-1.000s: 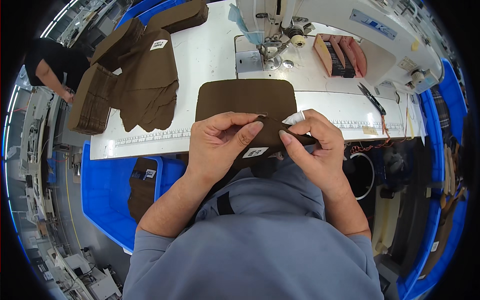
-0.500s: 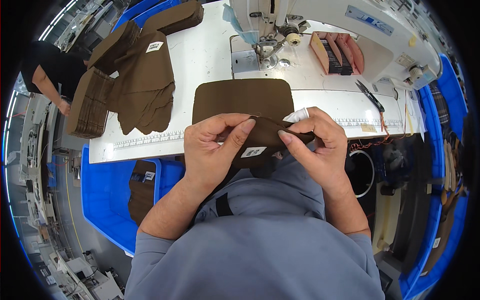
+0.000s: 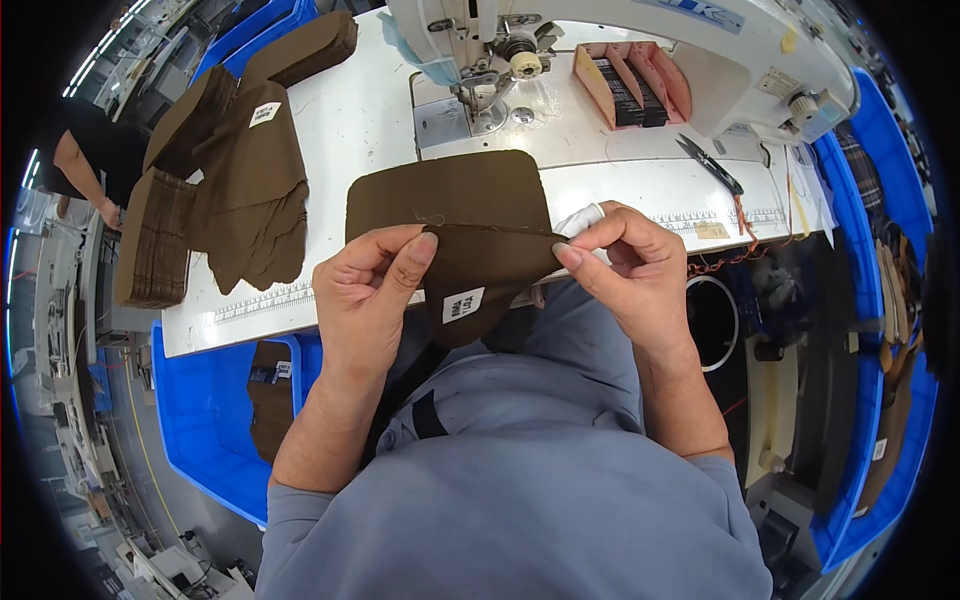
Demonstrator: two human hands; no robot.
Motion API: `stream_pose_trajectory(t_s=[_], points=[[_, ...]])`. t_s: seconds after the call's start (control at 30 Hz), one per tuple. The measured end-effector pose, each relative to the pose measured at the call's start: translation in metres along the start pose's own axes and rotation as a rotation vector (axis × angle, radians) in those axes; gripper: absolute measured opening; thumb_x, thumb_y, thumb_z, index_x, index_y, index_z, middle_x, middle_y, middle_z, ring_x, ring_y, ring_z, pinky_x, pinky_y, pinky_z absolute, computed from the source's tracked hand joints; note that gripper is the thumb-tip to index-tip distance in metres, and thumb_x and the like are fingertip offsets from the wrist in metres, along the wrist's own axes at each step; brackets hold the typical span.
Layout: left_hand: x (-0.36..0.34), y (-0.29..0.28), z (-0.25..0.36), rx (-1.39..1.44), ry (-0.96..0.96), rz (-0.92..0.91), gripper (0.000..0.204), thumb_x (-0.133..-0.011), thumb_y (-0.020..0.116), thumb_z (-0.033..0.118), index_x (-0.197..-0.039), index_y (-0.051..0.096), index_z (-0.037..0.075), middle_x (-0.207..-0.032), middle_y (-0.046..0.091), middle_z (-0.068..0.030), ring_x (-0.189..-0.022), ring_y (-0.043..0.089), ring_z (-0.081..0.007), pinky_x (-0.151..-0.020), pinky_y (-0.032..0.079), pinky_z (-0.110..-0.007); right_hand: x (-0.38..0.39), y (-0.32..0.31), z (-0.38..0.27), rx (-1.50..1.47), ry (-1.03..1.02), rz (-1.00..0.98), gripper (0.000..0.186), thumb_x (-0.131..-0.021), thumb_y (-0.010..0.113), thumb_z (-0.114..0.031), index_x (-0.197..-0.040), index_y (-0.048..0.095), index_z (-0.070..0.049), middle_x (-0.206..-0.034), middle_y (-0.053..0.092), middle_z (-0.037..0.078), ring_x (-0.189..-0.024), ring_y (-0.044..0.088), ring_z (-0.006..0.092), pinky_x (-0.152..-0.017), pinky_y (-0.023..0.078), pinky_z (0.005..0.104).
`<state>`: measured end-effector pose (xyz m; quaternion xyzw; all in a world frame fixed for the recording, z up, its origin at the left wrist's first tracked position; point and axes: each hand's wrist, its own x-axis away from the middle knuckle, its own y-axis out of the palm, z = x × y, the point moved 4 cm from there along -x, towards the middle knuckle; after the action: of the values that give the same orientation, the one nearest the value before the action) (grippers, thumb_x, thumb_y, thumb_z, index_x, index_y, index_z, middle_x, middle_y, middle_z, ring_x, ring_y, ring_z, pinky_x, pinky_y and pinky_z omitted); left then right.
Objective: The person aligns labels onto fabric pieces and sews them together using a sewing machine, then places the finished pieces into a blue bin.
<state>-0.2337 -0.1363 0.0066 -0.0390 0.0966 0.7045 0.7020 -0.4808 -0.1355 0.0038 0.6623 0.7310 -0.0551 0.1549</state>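
Left fingers [image 3: 421,248], right fingers [image 3: 568,257]: pinching straight-edged brown cloth [image 3: 495,262] | squarish white label [image 3: 463,304] | flat, round-cornered brown panel [image 3: 445,185]

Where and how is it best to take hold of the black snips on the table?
Probably by the handle, the right hand coming from the near side: the snips lie with pointed blades facing away and leftward, and the orange cord trails from the near end.

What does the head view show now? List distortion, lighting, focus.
Head view: the blue bins at right curve along the rim, corners black; head view: the white tabletop looks bright, with deep shade beneath at right; head view: left hand and right hand look fairly sharp, while the brown cloth they hold matches the brown panel behind in tone.
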Motion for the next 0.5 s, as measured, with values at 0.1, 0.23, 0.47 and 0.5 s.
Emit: stream_pose_trajectory(t_s=[0.1, 0.23, 0.47, 0.5], points=[[0.0003, 0.0005, 0.0007, -0.021, 0.006, 0.017, 0.018, -0.096, 0.078, 0.009, -0.107, 0.076, -0.005, -0.087, 0.071, -0.0007, -0.078, 0.058, -0.0035, -0.072, 0.046, -0.019, -0.0006, -0.0001, -0.0026, -0.003, 0.003, -0.004, 0.007, -0.086, 0.079, 0.003, -0.09, 0.075, -0.001, -0.092, 0.07, 0.005, -0.087, 0.066, 0.0108, -0.084, 0.051, 0.0266], [0.0008, 0.0022, 0.0032, 0.032, 0.046, 0.001, 0.017, -0.096, 0.077, 0.008, -0.107, 0.076, -0.005, -0.089, 0.072, -0.0015, -0.081, 0.06, -0.0043, -0.074, 0.048, -0.019, -0.002, -0.0002, -0.005, 0.01, -0.028, 0.007, 0.008, -0.085, 0.079, 0.003, -0.089, 0.074, -0.002, -0.091, 0.071, 0.005, -0.085, 0.066, 0.0103, -0.081, 0.051, 0.0261], [0.0015, 0.0024, 0.003, 0.044, 0.062, 0.01, 0.017, -0.096, 0.078, 0.008, -0.107, 0.075, -0.004, -0.089, 0.072, -0.0016, -0.079, 0.061, -0.0034, -0.072, 0.048, -0.018, -0.0031, -0.0005, -0.0074, 0.039, -0.043, 0.019, 0.008, -0.084, 0.079, 0.002, -0.085, 0.073, -0.003, -0.087, 0.072, 0.004, -0.083, 0.065, 0.0094, -0.079, 0.051, 0.0253], [0.0016, 0.0028, 0.0028, 0.034, 0.063, 0.002, 0.017, -0.096, 0.078, 0.008, -0.107, 0.075, -0.004, -0.089, 0.072, -0.0016, -0.079, 0.061, -0.0034, -0.072, 0.048, -0.018, -0.0031, -0.0002, -0.0076, 0.047, -0.049, 0.013, 0.008, -0.084, 0.079, 0.002, -0.085, 0.073, -0.003, -0.087, 0.072, 0.004, -0.083, 0.065, 0.0094, -0.079, 0.051, 0.0253]])
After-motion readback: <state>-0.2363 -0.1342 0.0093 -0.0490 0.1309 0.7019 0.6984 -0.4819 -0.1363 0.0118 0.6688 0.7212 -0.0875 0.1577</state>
